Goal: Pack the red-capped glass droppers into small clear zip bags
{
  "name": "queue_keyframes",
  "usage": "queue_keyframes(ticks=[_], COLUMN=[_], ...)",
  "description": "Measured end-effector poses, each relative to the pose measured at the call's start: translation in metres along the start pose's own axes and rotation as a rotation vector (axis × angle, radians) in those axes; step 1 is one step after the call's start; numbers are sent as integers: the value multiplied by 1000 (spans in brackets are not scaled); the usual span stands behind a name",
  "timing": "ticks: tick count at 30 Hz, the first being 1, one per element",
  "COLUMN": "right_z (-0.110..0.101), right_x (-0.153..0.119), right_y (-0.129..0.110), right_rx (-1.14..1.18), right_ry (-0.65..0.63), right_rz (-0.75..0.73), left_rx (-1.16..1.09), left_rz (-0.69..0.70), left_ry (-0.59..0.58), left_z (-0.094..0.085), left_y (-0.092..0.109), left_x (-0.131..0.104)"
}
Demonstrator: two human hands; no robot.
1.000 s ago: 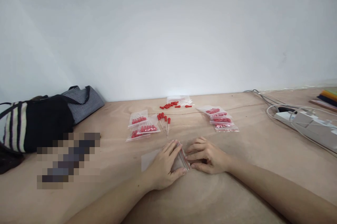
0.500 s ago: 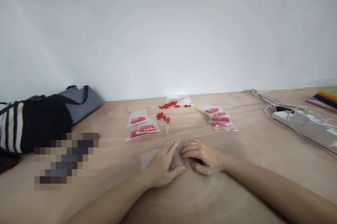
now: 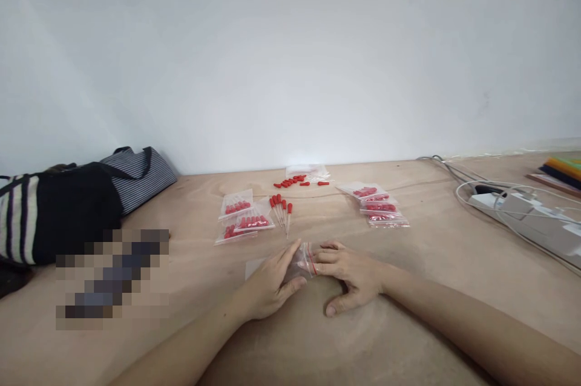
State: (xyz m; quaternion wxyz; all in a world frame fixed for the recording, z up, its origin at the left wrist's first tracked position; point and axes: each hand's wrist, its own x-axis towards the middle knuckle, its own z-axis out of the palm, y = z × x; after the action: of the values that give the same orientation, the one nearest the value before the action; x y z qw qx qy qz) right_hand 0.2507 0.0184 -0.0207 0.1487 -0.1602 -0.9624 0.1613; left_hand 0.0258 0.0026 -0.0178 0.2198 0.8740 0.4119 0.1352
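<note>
So we've got the little clear bag point(image 3: 302, 265) pinned flat on the counter point(image 3: 408, 325) at 6 o'clock, left hand point(image 3: 267, 286) pressing it flat, right hand point(image 3: 351, 274) fingertips on its red-striped mouth, neither grip closed around it.

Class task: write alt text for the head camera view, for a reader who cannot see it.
Two bare hands, left hand and right hand, press a small clear zip bag flat on a wooden table. Behind it lie loose red-capped droppers and filled bags.

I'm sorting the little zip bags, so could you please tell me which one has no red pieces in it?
The clear zip bag under both hands, left hand and right hand; the filled bags farther back show red contents.
</note>
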Motion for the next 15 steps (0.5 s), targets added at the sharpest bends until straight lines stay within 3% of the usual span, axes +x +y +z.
queue_keyframes(ticks=[4, 7, 10, 13, 15], right_z=[4, 8, 8, 3, 0], right_x=[0, 14, 46, 85, 110], right_y=[11, 36, 68, 93, 105], right_rx=[222, 386, 292, 162, 118], right_ry=[151, 368, 614, 647, 582], right_rz=[78, 316, 585, 611, 539], left_rx=[24, 54, 73, 82, 85], left_rz=[-2, -16, -18, -18, -25], left_ry=[-19, -23, -44, -69, -82], left_z=[-4, -4, -5, -5, -5], left_y=[0, 3, 4, 3, 2], left_x=[0, 1, 2, 1, 0])
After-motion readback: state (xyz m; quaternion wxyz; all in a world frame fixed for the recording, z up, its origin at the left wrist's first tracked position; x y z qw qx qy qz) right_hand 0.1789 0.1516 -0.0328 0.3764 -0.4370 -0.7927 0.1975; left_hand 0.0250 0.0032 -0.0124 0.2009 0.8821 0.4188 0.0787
